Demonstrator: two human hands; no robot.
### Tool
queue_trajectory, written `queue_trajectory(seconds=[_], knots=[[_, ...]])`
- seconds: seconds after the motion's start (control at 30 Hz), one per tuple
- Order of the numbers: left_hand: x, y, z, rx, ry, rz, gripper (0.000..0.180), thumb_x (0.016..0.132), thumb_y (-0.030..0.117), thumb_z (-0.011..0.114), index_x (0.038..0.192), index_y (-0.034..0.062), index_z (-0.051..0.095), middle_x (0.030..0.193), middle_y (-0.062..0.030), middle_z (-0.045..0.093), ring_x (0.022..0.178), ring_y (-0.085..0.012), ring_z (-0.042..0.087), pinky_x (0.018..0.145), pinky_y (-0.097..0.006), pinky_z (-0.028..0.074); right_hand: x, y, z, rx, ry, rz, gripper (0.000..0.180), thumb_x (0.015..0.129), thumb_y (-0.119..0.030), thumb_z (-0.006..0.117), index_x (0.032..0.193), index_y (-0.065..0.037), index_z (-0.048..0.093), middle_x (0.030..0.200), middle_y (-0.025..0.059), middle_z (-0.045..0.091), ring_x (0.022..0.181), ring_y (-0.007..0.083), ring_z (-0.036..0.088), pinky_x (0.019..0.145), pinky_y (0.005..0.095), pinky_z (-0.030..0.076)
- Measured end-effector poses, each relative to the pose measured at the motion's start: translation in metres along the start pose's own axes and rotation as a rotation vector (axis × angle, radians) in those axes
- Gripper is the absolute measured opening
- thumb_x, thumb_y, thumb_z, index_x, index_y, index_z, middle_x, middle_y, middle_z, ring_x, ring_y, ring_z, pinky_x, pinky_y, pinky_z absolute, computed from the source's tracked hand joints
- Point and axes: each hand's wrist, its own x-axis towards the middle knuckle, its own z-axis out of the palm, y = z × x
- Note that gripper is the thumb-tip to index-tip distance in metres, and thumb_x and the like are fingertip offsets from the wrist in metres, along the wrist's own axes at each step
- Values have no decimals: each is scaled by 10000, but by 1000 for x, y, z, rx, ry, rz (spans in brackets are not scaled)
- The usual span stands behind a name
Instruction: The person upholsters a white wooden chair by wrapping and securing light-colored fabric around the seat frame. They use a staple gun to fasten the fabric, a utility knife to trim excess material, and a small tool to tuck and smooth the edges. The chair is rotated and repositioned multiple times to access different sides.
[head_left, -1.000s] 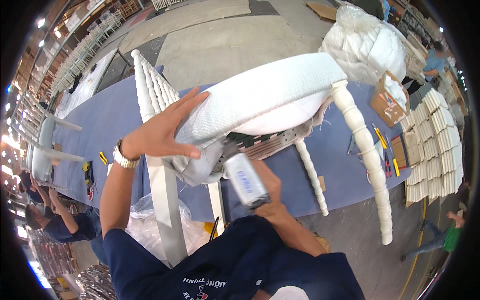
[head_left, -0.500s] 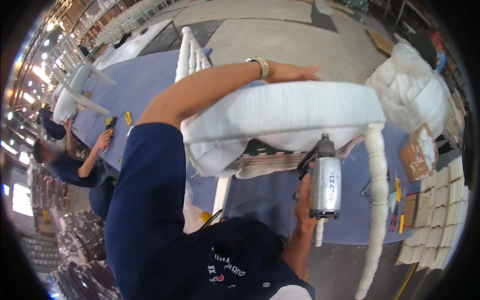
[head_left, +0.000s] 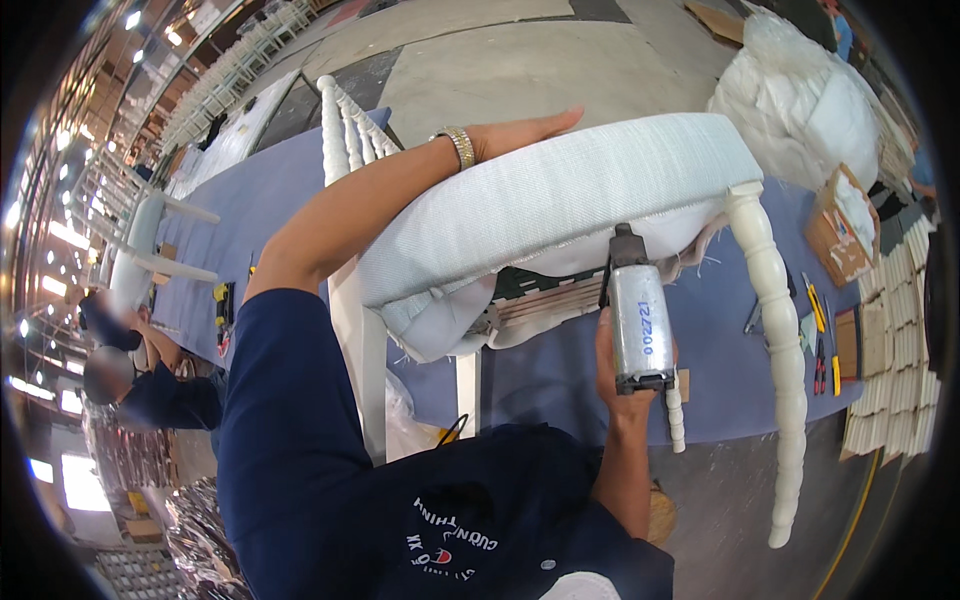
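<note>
A white chair lies tipped on its side, its padded seat point(head_left: 560, 195) covered in pale woven fabric, with a turned leg point(head_left: 768, 330) at the right. My left hand point(head_left: 525, 133) lies along the far side of the seat with fingers stretched out, part of it hidden behind the padding. Wrapped round the handle of a silver pneumatic staple gun point(head_left: 640, 320) is my right hand point(head_left: 614, 375). The gun's black nose is at the fabric's lower edge; whether it touches cannot be made out. Loose fabric point(head_left: 440, 325) with frayed edges hangs at the seat's underside.
A blue-covered table point(head_left: 720, 390) bears the chair. Right of it are yellow-handled cutters point(head_left: 816, 305), red pliers point(head_left: 820, 368), an open carton point(head_left: 843, 225) and stacked pale strips point(head_left: 890, 390). At left, a co-worker point(head_left: 165, 390) is near a second white chair point(head_left: 140, 250).
The seat now appears more tilted, its right end higher. My left hand and the staple gun have shifted with it. The co-worker's hand has left the yellow-and-black tool, which lies on the table.
</note>
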Motion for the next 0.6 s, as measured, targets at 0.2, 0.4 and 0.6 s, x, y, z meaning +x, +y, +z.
queue_trajectory(seconds=[0.2, 0.4, 0.6], knots=[[-20, 41, 33, 510, 205, 259, 857, 1060, 688, 276, 1638, 56, 272, 1662, -216, 323, 1517, -341, 363, 1226, -380, 317, 3, 7, 3, 159, 58, -68, 380, 789, -80, 735, 1137, 60, 675, 1009, 197, 690, 858, 335, 691, 795, 374, 545], [-51, 58, 66, 940, 346, 329, 816, 1065, 645, 331, 1642, 76, 235, 1627, -306, 316, 1457, -445, 419, 1196, -465, 365, -3, -10, -5, 206, -1, -17, 421, 785, -106, 750, 1169, 53, 682, 1029, 205, 708, 901, 374, 697, 822, 390, 556], [-63, 57, 85, 1127, 500, 294, 759, 1066, 595, 397, 1623, 93, 278, 1572, -311, 393, 1356, -478, 509, 1114, -512, 444, -4, -22, 5, 261, -49, -135, 387, 765, -39, 758, 1132, 59, 685, 1026, 196, 716, 874, 337, 717, 801, 364, 561]])
